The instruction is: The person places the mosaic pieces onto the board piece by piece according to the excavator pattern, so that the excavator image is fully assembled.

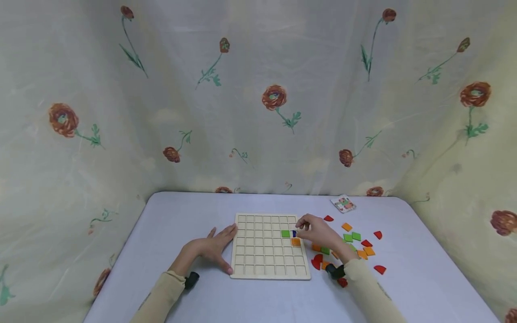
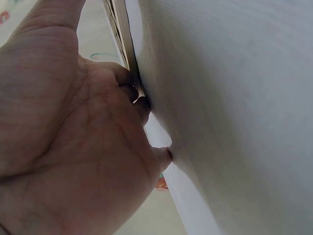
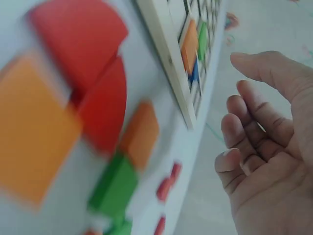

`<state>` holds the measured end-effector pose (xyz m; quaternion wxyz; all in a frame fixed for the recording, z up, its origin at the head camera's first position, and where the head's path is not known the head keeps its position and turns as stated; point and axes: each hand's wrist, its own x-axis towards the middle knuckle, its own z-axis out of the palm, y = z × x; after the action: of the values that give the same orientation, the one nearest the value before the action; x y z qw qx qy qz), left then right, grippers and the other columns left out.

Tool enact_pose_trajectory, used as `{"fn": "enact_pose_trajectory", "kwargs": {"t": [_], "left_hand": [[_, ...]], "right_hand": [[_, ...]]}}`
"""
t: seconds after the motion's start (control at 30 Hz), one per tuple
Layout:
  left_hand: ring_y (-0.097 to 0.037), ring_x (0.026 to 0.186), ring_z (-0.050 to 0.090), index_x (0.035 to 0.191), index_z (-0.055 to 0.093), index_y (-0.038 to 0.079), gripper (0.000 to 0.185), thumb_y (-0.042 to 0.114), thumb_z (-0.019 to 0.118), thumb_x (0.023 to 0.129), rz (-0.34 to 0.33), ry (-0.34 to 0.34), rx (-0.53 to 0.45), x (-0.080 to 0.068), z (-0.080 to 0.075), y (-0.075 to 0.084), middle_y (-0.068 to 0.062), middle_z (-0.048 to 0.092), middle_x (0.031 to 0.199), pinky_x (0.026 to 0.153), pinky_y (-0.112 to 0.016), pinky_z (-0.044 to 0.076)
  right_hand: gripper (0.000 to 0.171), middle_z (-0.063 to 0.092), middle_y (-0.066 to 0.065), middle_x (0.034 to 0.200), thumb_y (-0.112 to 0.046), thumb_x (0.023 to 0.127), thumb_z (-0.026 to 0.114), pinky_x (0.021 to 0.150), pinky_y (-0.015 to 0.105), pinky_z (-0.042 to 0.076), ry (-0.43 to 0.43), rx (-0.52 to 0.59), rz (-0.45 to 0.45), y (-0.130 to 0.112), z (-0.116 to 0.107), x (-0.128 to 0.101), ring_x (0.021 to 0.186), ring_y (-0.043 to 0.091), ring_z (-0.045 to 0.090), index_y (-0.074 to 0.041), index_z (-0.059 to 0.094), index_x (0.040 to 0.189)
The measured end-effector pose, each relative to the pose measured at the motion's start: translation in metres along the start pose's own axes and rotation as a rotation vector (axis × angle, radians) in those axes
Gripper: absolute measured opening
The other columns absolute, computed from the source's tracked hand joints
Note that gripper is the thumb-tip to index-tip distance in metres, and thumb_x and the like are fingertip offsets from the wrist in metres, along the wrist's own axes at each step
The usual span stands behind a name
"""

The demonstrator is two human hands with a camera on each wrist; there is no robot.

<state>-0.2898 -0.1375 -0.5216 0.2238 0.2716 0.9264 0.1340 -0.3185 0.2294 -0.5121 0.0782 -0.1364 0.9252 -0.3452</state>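
Observation:
A cream board (image 1: 258,260) with a grid of square recesses lies on the table. My left hand (image 1: 212,249) rests along its left edge, fingers spread and thumb at the near corner. Over the board's right side is my right hand (image 1: 319,232); in the right wrist view its thumb and loosely bent fingers stand apart with nothing between them. Three pieces sit in the grid below it: a green square tile (image 1: 285,233), an orange square tile (image 1: 296,242) and a blue piece (image 3: 194,72), which the right hand partly hides in the head view.
Right of the board, loose pieces are scattered, among them orange squares (image 1: 347,227), green squares (image 1: 356,236) and red rounded wedges (image 1: 380,269). Some lie beneath the right forearm. A printed card (image 1: 343,203) lies at the back right. Flowered curtain (image 1: 250,148) hangs behind the table.

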Motion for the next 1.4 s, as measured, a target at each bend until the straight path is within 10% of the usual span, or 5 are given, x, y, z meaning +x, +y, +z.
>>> {"fn": "enact_pose_trajectory", "kwargs": {"t": [0.4,0.87,1.4], "left_hand": [[-0.025,0.151,0.0,0.156,0.005,0.007,0.13,0.066,0.077,0.065,0.015,0.014,0.008,0.005,0.004,-0.005,-0.008,0.0,0.164,0.119,-0.058,0.0],[-0.026,0.151,0.002,0.156,0.007,0.007,0.129,0.064,0.078,0.065,0.003,0.013,-0.004,0.001,0.002,0.0,-0.009,0.001,0.164,0.119,-0.057,0.0],[-0.025,0.152,0.001,0.156,0.006,0.008,0.128,0.066,0.077,0.066,0.006,0.015,0.005,0.004,0.004,-0.002,-0.008,0.001,0.164,0.119,-0.058,0.001]], "right_hand": [[0.028,0.06,0.005,0.094,-0.016,0.085,0.072,0.071,0.027,0.049,0.069,-0.037,0.152,0.056,-0.041,-0.05,0.084,0.019,0.051,-0.004,0.061,0.108],[0.038,0.06,0.005,0.093,-0.03,0.079,0.08,0.072,0.028,0.05,0.081,-0.077,0.266,0.076,-0.036,-0.058,0.084,0.019,0.052,-0.005,0.063,0.102],[0.027,0.063,0.004,0.097,-0.016,0.084,0.074,0.076,0.031,0.052,0.054,-0.152,0.157,0.069,-0.035,-0.052,0.084,0.018,0.053,-0.005,0.068,0.108]]}}
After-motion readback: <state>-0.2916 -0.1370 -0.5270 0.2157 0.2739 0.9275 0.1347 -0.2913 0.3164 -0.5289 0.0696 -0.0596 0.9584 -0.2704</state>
